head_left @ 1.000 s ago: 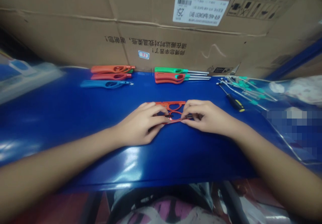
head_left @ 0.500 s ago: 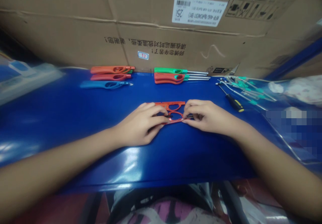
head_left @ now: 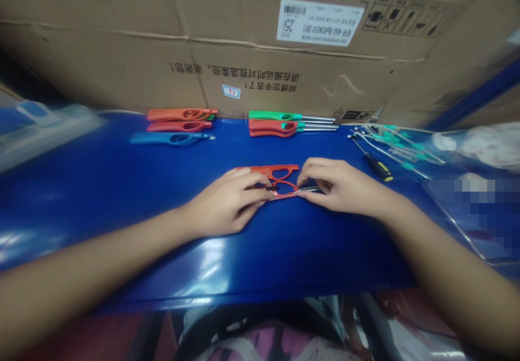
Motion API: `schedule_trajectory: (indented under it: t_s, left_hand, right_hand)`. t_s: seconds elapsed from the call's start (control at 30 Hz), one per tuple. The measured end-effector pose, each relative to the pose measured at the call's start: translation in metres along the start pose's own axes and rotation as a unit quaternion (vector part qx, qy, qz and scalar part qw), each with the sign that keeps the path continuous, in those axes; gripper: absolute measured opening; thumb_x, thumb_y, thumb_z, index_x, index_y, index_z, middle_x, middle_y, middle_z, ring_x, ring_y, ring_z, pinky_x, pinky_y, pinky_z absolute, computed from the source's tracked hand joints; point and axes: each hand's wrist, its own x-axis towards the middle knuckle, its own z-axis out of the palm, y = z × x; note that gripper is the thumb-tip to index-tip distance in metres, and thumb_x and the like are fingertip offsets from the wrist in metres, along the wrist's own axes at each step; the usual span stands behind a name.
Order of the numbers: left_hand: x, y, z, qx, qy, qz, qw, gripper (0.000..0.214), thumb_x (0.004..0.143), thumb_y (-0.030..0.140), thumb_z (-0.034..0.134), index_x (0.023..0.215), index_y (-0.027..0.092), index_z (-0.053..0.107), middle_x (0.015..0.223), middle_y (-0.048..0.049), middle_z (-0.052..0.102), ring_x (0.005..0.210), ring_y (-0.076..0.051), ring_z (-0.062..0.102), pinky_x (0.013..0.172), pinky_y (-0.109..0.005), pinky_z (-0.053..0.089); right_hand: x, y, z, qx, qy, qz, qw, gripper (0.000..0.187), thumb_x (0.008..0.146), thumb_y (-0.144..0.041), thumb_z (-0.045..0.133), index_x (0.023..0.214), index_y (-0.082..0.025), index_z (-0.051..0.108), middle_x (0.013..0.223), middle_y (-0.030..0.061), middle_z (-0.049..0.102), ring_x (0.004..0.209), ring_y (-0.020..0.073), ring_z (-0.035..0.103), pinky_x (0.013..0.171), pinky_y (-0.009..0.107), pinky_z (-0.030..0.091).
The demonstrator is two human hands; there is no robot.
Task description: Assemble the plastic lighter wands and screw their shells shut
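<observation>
A red lighter shell half (head_left: 290, 195) lies on the blue tabletop, its open trigger loop facing up. My left hand (head_left: 227, 201) is closed around its handle end, fingers bent over a small dark part inside it. My right hand (head_left: 339, 188) pinches at the other end of the shell, where a thin pale wire and a slim metal piece (head_left: 311, 189) show between thumb and fingers. Just behind lies a second orange-red shell half (head_left: 282, 172), partly covered by my left hand.
Orange, red and blue lighter bodies (head_left: 170, 138) lie at the back left. Green and red lighters with metal tubes (head_left: 272, 128) are at back centre. Metal tubes with green ends (head_left: 400, 144) and a black-yellow screwdriver (head_left: 378, 167) lie right. A cardboard wall (head_left: 134, 69) borders the table (head_left: 260, 263).
My right hand has opened its fingers slightly and drawn a little back from the shell, so more of the wire and metal piece shows. My left hand stays in place.
</observation>
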Motion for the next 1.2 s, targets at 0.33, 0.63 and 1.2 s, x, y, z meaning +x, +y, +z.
schedule_trajectory:
  t_s: [0.33, 0.63, 1.2]
  left_hand:
    - [0.0, -0.003, 0.003, 0.008, 0.007, -0.007, 1.0, 0.031, 0.1, 0.02, 0.05, 0.124, 0.028, 0.068, 0.128, -0.0058, 0.064, 0.116, -0.024, 0.057, 0.101, -0.041, 0.044]
    - [0.0, -0.003, 0.003, 0.013, 0.006, 0.005, 1.0, 0.035, 0.099, 0.016, 0.049, 0.128, 0.027, 0.065, 0.129, -0.008, 0.063, 0.117, -0.025, 0.057, 0.101, -0.043, 0.043]
    - [-0.001, -0.005, 0.002, -0.005, 0.013, -0.002, 1.0, 0.042, 0.096, 0.013, 0.049, 0.134, 0.027, 0.062, 0.135, -0.008, 0.06, 0.128, -0.025, 0.054, 0.108, -0.044, 0.043]
  right_hand:
    - [0.002, -0.006, 0.015, -0.031, -0.027, -0.014, 0.999, 0.012, 0.094, -0.025, 0.061, 0.104, -0.023, 0.067, 0.109, 0.0052, 0.064, 0.086, 0.016, 0.062, 0.072, 0.027, 0.046]
    - [0.005, -0.005, 0.018, 0.02, -0.013, -0.034, 0.999, 0.006, 0.096, -0.02, 0.058, 0.096, -0.02, 0.064, 0.098, 0.0043, 0.066, 0.085, 0.0158, 0.06, 0.073, 0.027, 0.046]
    - [0.001, 0.016, -0.017, -0.091, 0.172, 0.021, 0.981, 0.017, 0.094, -0.029, 0.059, 0.103, -0.02, 0.07, 0.099, 0.0056, 0.069, 0.076, 0.0166, 0.061, 0.071, 0.03, 0.047]
